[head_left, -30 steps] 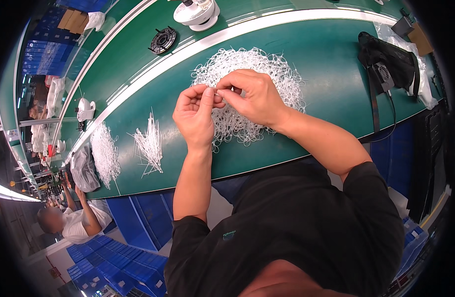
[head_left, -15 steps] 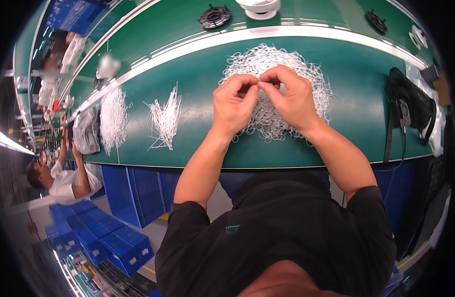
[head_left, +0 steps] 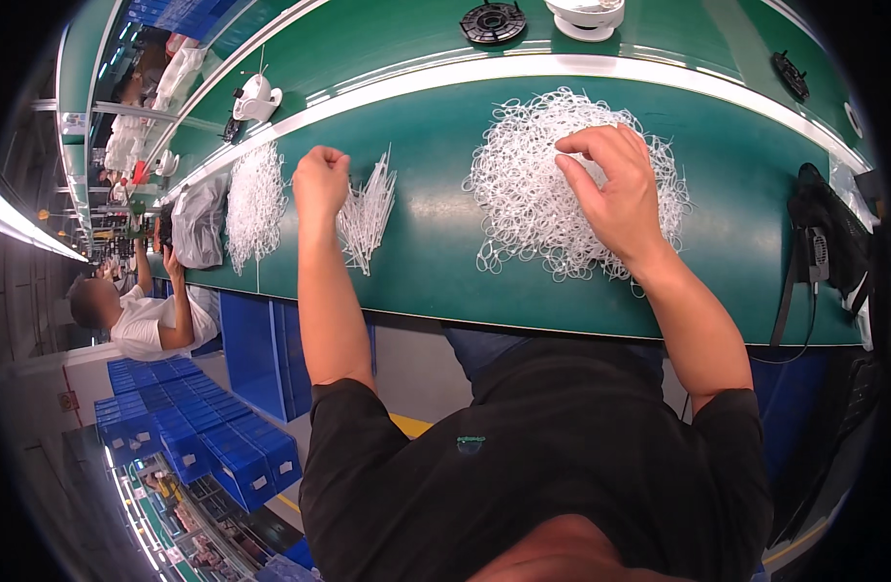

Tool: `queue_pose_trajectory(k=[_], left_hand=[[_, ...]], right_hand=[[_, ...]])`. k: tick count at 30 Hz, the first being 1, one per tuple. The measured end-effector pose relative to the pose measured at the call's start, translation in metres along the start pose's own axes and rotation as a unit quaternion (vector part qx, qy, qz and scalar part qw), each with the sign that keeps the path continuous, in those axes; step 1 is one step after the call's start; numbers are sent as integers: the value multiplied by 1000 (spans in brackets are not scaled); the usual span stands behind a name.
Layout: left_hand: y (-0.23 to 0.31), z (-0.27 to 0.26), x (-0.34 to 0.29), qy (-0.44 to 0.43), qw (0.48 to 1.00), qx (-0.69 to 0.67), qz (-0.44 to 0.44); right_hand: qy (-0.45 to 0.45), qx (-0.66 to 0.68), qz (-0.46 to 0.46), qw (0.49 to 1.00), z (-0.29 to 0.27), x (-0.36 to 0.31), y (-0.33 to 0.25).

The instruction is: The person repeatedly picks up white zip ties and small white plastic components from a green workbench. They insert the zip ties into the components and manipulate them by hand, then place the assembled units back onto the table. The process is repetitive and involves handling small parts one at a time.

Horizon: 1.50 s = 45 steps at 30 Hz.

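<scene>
Thin white ties, which look like cable ties, lie in heaps on the green table [head_left: 436,281]. Bent into small loops, they form the wide looped heap [head_left: 523,209] in front of me. My right hand [head_left: 615,184] hovers over that heap, its thumb and forefinger curved with a narrow gap between the tips. Off to the left, my left hand [head_left: 321,184] is closed beside the small heap of straight ties [head_left: 370,209]. Whatever its fingers hold, if anything, is hidden. Farther left stands a taller heap of white ties [head_left: 255,209].
A pale raised strip [head_left: 523,66] runs behind the heaps, with a black round grille part [head_left: 494,21] and a white round housing [head_left: 586,17] beyond it. A black bag [head_left: 819,233] lies at right. A co-worker [head_left: 154,320] is near a grey bag [head_left: 198,223] at left.
My hands, fingertips together over the looped heap before, have parted. The left has moved left to the small straight heap; the right stays above the loops. The view has shifted somewhat.
</scene>
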<state>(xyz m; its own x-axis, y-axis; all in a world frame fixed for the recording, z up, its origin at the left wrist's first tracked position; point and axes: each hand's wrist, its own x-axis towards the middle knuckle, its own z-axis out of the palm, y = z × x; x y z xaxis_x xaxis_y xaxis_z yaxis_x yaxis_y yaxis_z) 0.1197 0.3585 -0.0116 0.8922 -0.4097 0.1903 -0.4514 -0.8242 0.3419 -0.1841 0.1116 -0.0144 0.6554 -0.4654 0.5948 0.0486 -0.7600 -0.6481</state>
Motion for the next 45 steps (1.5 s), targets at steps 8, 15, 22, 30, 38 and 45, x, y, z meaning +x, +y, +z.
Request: queue_pose_trajectory(k=[8, 15, 22, 30, 38, 45], left_hand=[[-16, 6, 3, -70, 992, 70, -73], [-12, 11, 2, -93, 986, 105, -87], [-4, 10, 2, 25, 998, 33, -36], [59, -12, -4, 82, 894, -437, 48], [131, 5, -62, -156, 669, -725, 46], [179, 20, -107, -302, 564, -769, 13]], right_hand=[[-15, -14, 2, 1000, 2, -1, 1], [-10, -16, -7, 1000, 3, -1, 2], [-20, -6, -1, 1000, 1, -2, 3], [6, 46, -4, 999, 3, 0, 0], [19, 100, -31, 994, 1, -2, -4], [-55, 175, 30, 983, 0, -6, -8]])
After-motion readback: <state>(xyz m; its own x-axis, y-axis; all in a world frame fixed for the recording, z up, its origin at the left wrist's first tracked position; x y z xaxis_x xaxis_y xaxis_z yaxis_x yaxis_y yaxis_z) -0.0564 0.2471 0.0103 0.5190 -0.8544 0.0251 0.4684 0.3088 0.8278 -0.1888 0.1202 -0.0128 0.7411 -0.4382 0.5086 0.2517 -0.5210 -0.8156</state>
